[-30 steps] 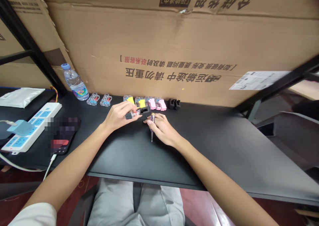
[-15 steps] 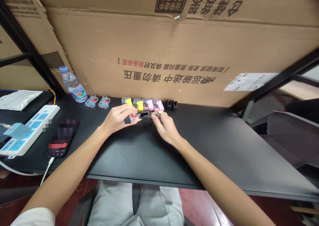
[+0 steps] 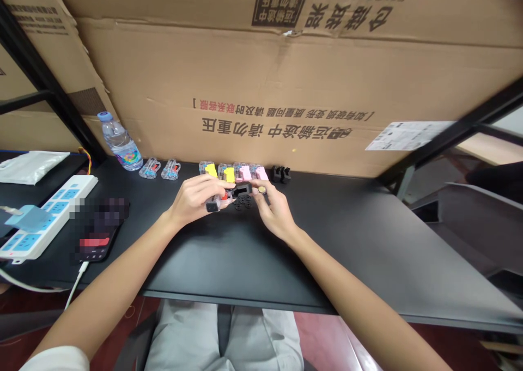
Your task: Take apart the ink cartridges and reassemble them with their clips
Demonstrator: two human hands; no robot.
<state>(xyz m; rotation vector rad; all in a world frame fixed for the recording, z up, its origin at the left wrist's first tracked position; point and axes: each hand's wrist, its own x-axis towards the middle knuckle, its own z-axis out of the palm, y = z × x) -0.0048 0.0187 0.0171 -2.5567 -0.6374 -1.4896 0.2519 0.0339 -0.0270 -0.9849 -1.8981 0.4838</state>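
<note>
My left hand point(image 3: 195, 198) is closed around a small clear plastic device with a red part inside and a black end block point(image 3: 212, 205). A black U-shaped piece point(image 3: 242, 190) juts from the device toward my right hand point(image 3: 274, 207). The right fingers are pinched at that piece's end, and a small round gold-coloured part point(image 3: 261, 189) shows between them; its kind is unclear. Below the hands, several small black rings point(image 3: 242, 202) lie on the black table point(image 3: 229, 262). Just behind are clear devices with yellow parts point(image 3: 210, 170) and others with pink parts point(image 3: 244, 172).
Two clear devices with red parts, a left one point(image 3: 151, 168) and a right one point(image 3: 170, 170), lie near a water bottle point(image 3: 120, 142). Black clips point(image 3: 281, 174) stand right of the row. A phone point(image 3: 102, 229) and power strip point(image 3: 77, 188) are left. Cardboard point(image 3: 286, 82) rises behind.
The device in my left hand has tilted, its black end block dropping slightly. The round gold-coloured part has turned more toward me and sits slightly lower. Both arms stay nearly in place.
</note>
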